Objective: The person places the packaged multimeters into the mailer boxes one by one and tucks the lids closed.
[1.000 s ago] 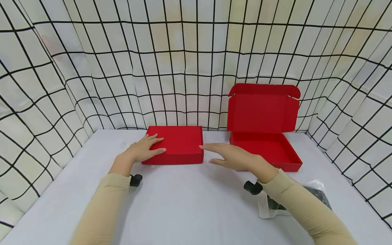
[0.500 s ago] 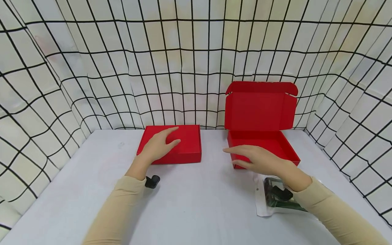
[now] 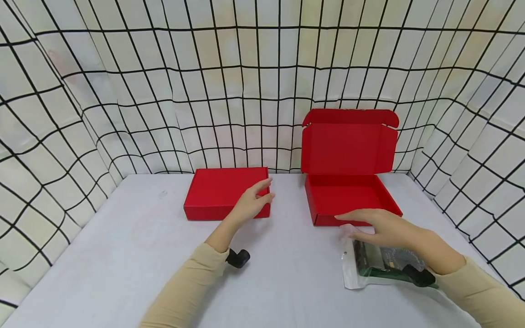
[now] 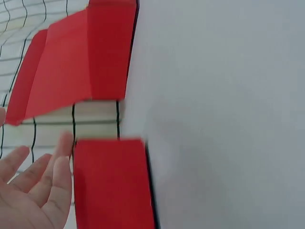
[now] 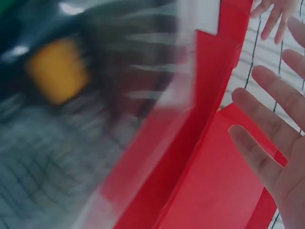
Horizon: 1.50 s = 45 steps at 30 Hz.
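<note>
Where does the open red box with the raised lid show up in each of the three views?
Head: open red box, right of centre, by the back wall.
Left wrist: upper left, lid side visible.
Right wrist: its red wall runs diagonally through the centre.
Shared landmark: black-gridded backdrop.

Colours as I see them: closed box (image 3: 227, 192) solid red, no print. Open box (image 3: 348, 182) same red inside and out, lid included. Table (image 3: 123, 255) plain pale grey. Backdrop (image 3: 164, 91) off-white cloth with a black grid, lines warped by the lens. Both sleeves (image 3: 184, 291) beige. Bag (image 3: 385, 266) clear plastic with a white header strip, contents dark green and black; right wrist view shows a yellow-orange patch (image 5: 57, 71) inside, blurred. Wrist cameras (image 3: 239, 258) black.
</note>
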Tool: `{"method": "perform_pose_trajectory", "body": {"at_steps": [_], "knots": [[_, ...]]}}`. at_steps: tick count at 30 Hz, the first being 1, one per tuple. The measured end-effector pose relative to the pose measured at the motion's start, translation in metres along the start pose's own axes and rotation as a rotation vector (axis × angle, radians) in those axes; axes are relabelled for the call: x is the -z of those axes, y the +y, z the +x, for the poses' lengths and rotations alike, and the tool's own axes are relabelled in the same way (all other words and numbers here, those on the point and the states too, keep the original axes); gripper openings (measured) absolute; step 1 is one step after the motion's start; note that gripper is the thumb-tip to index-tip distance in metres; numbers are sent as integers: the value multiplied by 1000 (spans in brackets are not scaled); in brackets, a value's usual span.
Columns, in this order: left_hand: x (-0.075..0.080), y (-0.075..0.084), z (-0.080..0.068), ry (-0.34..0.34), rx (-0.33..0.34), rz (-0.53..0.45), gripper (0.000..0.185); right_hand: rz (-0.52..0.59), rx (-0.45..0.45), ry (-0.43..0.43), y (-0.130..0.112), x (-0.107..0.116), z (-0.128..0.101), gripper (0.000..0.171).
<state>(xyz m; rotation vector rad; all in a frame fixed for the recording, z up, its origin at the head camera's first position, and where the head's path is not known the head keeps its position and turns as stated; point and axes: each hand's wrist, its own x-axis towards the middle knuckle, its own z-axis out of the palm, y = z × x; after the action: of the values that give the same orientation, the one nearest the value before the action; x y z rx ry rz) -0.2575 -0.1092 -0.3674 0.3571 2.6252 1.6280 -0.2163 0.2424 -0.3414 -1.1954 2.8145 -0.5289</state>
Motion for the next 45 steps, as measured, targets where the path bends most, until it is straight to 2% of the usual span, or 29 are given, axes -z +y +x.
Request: {"method": "perform_pose_trajectory", "body": {"at_steps": [4,9,14,20,25,33,40,45], "knots": [[-17,7,4,-34,-30,-37,57,22,-36,3,14,-3,-19,53],[-34,13,10,-92,-54,-103,59,71,-137,-60,27,-5,-43,62],[-52,17,15,-148,11,-204,64,164,-168,-111,39,-9,-60,73],[-76,20,21,-176,86,-199,69,213,-156,-114,43,-16,-75,83],[-91,20,29,-174,118,-229,73,178,-192,-94,41,-24,-81,92],[-107,18,39,-215,140,-304,78,-16,-161,-35,40,-36,-87,101],[-116,16,42,-216,149,-253,77,-17,-171,-48,41,-39,-82,97],[-117,13,45,-237,166,-279,75,-26,-163,-45,41,-37,-81,95]]}}
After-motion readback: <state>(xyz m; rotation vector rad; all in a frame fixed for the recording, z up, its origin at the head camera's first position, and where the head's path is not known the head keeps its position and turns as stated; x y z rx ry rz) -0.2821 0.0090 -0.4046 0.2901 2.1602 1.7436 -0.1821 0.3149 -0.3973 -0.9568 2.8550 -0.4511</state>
